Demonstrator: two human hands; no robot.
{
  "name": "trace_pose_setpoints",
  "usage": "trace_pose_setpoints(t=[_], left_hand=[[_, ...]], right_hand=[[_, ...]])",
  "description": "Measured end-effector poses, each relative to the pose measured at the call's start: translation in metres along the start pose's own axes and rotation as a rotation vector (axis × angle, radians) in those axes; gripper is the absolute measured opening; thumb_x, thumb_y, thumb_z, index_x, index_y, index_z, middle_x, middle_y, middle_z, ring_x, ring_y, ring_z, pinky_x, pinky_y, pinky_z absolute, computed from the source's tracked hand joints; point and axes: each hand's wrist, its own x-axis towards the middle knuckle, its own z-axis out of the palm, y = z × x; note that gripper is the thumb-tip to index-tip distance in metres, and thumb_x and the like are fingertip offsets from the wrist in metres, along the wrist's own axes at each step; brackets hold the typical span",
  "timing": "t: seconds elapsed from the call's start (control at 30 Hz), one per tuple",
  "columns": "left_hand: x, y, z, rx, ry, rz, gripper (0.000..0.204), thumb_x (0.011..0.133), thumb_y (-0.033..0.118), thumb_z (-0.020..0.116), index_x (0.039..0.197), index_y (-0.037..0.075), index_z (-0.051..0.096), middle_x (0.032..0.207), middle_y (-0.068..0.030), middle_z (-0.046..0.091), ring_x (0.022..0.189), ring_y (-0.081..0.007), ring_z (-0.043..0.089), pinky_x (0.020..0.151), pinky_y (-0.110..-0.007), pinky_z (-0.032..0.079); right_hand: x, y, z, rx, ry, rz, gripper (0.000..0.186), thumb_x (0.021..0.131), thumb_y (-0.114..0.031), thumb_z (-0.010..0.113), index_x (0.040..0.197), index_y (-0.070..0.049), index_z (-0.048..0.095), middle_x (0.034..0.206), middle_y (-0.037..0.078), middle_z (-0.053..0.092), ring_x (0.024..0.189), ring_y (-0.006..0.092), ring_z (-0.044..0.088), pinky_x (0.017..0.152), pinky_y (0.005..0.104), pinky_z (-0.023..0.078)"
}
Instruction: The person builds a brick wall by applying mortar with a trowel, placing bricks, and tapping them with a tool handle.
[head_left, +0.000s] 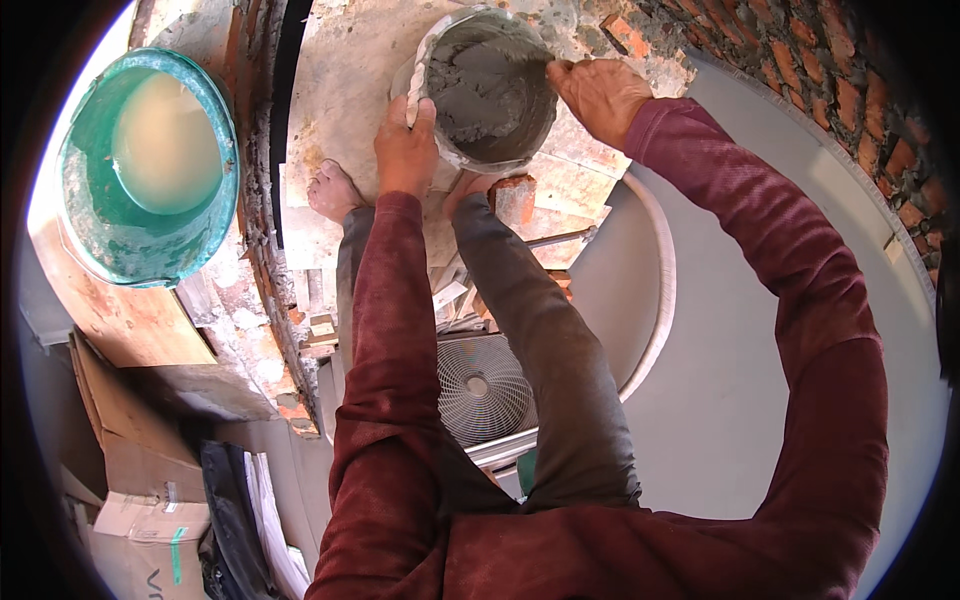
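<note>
A round bucket [432,42] with a pale, mortar-smeared rim holds wet grey mortar [485,90], its surface lumpy and uneven. My left hand [407,150] is closed at the bucket's left side around a pale twisted rope handle [414,85]. At the opposite side, my right hand [600,95] has its fingers pinched together right at the rim. What those fingers grip is hidden, and I cannot tell whether it is the rim or something inside the bucket. Both arms are in dark red sleeves.
A green tub [85,210] with cloudy tan liquid stands to the left on a ledge. My bare foot [333,190] is on the stained boards [330,90]. Below are a fan unit [480,385], a curved pale hose [665,270] and cardboard boxes [150,520]. A brick wall [850,100] rises right.
</note>
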Motion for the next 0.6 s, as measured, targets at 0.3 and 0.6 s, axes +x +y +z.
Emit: trace_pose_setpoints(t=[0.3,0.6], left_hand=[[-0.01,-0.016,-0.012,0.012,-0.039,0.005,0.031,0.096,0.026,0.062,0.117,0.004,0.066,0.102,-0.0198,0.07,0.095,-0.0345,0.067,0.085,-0.039,0.05],[0.021,-0.036,-0.052,-0.064,-0.065,-0.167,0.027,0.097,0.027,0.064,0.113,0.004,0.067,0.088,-0.0043,0.068,0.078,-0.0132,0.059,0.072,-0.03,0.049]], right_hand=[[0.041,-0.017,0.086,0.303,-0.116,-0.085,0.025,0.09,-0.008,0.052,0.111,-0.001,0.064,0.1,0.022,0.071,0.095,0.0389,0.07,0.078,0.0474,0.058],[0.037,-0.101,0.092,1.254,-0.371,0.003,0.049,0.08,-0.018,0.073,0.119,0.006,0.056,0.095,0.022,0.069,0.074,0.0297,0.07,0.055,0.0389,0.056]])
